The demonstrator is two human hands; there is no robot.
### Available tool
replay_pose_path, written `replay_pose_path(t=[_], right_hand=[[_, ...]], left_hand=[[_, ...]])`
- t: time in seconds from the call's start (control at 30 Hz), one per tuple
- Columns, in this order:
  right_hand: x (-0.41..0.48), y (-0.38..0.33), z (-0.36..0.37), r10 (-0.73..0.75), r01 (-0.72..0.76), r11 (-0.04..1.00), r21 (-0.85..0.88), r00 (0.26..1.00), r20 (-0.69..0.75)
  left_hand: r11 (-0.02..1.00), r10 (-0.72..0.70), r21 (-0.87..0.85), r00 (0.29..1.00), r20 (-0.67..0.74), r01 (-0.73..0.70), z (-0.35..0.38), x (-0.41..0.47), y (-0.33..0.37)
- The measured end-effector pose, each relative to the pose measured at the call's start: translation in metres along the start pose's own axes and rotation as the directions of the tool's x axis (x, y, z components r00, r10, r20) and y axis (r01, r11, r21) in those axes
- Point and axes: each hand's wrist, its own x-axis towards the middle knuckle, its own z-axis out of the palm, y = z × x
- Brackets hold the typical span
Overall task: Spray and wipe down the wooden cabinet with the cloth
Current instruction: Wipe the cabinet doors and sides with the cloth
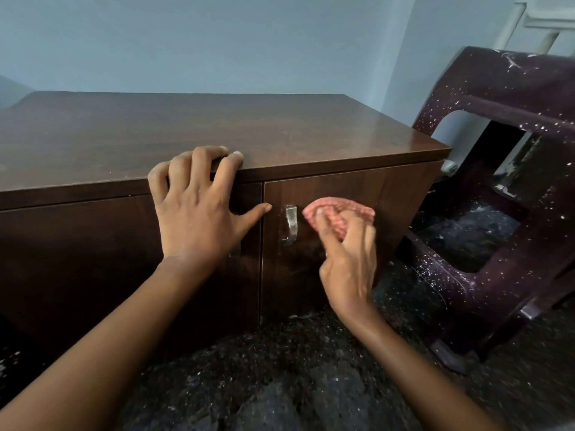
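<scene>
A low dark wooden cabinet (pixel 217 129) with two front doors fills the left and middle of the view. My left hand (pixel 199 209) rests on its front top edge, fingers curled over the lip and thumb stretched toward the right door. My right hand (pixel 348 256) presses a bunched pink cloth (pixel 339 213) against the right door (pixel 398 197), just right of its metal handle (pixel 291 223). The hand and cloth look slightly blurred. No spray bottle is in view.
A dark purple plastic chair (pixel 510 188), speckled with white paint, lies tipped against the cabinet's right end. The floor (pixel 280 368) is dark speckled stone. A pale blue wall stands behind the cabinet, and a white frame shows at the top right.
</scene>
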Motion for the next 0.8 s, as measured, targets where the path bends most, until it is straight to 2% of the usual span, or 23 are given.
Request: replay_pose_path(t=[0.03,0.07,0.13,0.17,0.27,0.3,0.37,0.4,0.43,0.5,0.53,0.6,0.67,0.73,0.8], right_hand=[[-0.002,0.003,0.001,-0.057,0.057,0.998,-0.025,0.998,0.009],[-0.002,0.005,0.003,-0.004,0.004,1.000,-0.014,1.000,-0.011],[0.000,-0.002,0.005,0.200,-0.195,0.978,0.072,0.977,-0.070],[-0.004,-0.008,0.008,0.215,-0.210,0.975,0.068,0.974,-0.069],[-0.017,-0.011,0.011,-0.020,0.020,1.000,-0.020,1.000,0.007],[-0.014,-0.006,0.011,0.004,-0.004,1.000,-0.024,1.000,-0.007],[-0.008,0.000,0.011,0.200,-0.198,0.980,0.034,0.977,-0.076],[-0.008,0.002,0.011,0.229,-0.226,0.973,0.042,0.970,-0.078],[-0.010,0.004,0.011,0.178,-0.178,0.984,0.014,0.982,-0.069],[-0.015,0.018,0.013,-0.015,0.013,0.998,-0.069,0.999,-0.031],[-0.014,0.028,0.012,-0.035,0.032,0.997,-0.064,0.999,-0.038],[-0.007,0.045,0.016,0.104,-0.102,0.994,0.026,0.989,-0.101],[-0.004,0.058,0.030,0.332,-0.320,0.942,0.096,0.932,-0.147],[-0.008,0.063,0.042,0.571,-0.525,0.797,0.298,0.817,-0.088],[-0.016,0.060,0.045,0.842,-0.775,0.418,0.474,0.526,0.118]], left_hand=[[1.000,0.000,0.001,1.000,0.001,0.000,0.000,0.000,0.000],[1.000,-0.002,0.002,1.000,-0.001,0.002,0.000,0.000,0.000],[1.000,-0.003,0.004,1.000,-0.006,0.003,0.000,0.001,0.000],[1.000,-0.002,0.002,1.000,-0.006,0.002,0.000,0.001,0.000],[1.000,0.010,-0.001,1.000,-0.009,-0.010,0.000,0.000,0.000],[1.000,0.012,0.002,1.000,-0.013,-0.012,-0.001,0.000,0.000],[1.000,0.014,0.005,1.000,-0.016,-0.014,-0.001,0.001,-0.001],[1.000,0.013,0.004,1.000,-0.016,-0.013,-0.001,0.000,-0.001],[1.000,0.013,0.003,1.000,-0.017,-0.013,0.000,0.000,-0.001],[1.000,0.016,0.005,1.000,-0.026,-0.016,0.000,0.000,0.000],[1.000,0.016,0.007,0.999,-0.029,-0.016,0.000,-0.001,0.000],[1.000,0.015,0.011,0.999,-0.032,-0.014,0.000,-0.001,0.000],[1.000,0.015,0.009,1.000,-0.023,-0.014,0.000,0.000,0.000],[1.000,0.010,0.008,1.000,-0.020,-0.010,-0.001,0.000,0.000],[1.000,0.011,0.010,1.000,-0.021,-0.011,-0.001,0.000,0.000]])
